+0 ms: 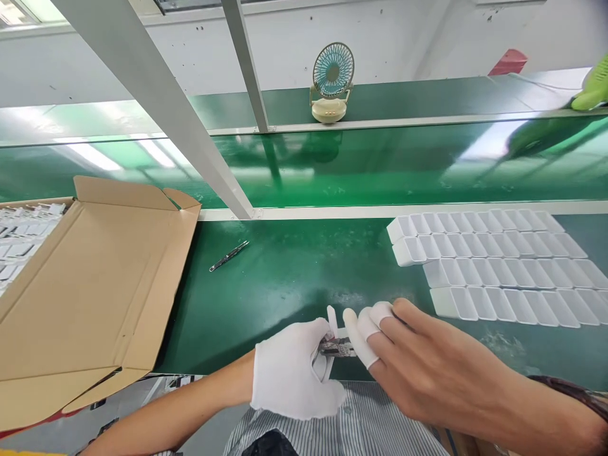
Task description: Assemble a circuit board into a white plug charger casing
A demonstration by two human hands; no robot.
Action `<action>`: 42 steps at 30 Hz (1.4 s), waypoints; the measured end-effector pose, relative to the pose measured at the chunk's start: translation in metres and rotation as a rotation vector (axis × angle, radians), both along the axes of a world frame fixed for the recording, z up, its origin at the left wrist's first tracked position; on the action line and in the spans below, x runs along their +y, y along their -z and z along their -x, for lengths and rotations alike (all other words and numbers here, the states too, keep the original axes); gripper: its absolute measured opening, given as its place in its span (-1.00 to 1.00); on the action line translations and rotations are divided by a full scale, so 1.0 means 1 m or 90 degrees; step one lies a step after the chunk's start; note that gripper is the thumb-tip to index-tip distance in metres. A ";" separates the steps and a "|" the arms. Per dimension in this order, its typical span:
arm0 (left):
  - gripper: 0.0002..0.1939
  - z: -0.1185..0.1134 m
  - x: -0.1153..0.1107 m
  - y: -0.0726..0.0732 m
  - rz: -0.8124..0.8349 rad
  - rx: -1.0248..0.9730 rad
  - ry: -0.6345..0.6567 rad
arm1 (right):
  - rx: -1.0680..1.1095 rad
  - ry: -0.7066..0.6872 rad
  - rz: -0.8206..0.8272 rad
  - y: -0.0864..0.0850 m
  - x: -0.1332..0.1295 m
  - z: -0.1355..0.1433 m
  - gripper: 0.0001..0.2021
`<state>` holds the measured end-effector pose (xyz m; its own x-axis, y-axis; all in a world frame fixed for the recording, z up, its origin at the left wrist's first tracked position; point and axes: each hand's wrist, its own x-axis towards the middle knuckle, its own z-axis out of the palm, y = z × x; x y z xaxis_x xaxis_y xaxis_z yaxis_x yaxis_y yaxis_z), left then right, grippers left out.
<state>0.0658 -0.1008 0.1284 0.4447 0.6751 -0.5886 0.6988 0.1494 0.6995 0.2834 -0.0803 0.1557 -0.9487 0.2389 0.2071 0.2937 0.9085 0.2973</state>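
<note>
Left of the left hand [297, 370], cardboard box [109, 272] of white pieces [21, 237]

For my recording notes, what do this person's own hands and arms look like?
The left hand wears a white fabric glove ending at the wrist. The right hand is ungloved, with white finger cots on at least three fingers; its thumb is hidden. A dark band circles the right wrist area. No sleeve reaches either wrist.
</note>
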 end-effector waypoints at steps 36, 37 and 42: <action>-0.71 -0.002 -0.011 0.000 -0.010 -0.064 -0.018 | 0.005 -0.003 0.011 -0.004 -0.010 0.006 -0.80; -0.71 -0.003 -0.011 0.001 -0.006 -0.073 -0.015 | 0.001 -0.006 0.011 -0.004 -0.010 0.007 -0.79; -0.72 -0.004 -0.011 0.008 -0.002 -0.087 -0.018 | -0.018 0.000 0.015 -0.004 -0.009 0.007 -0.80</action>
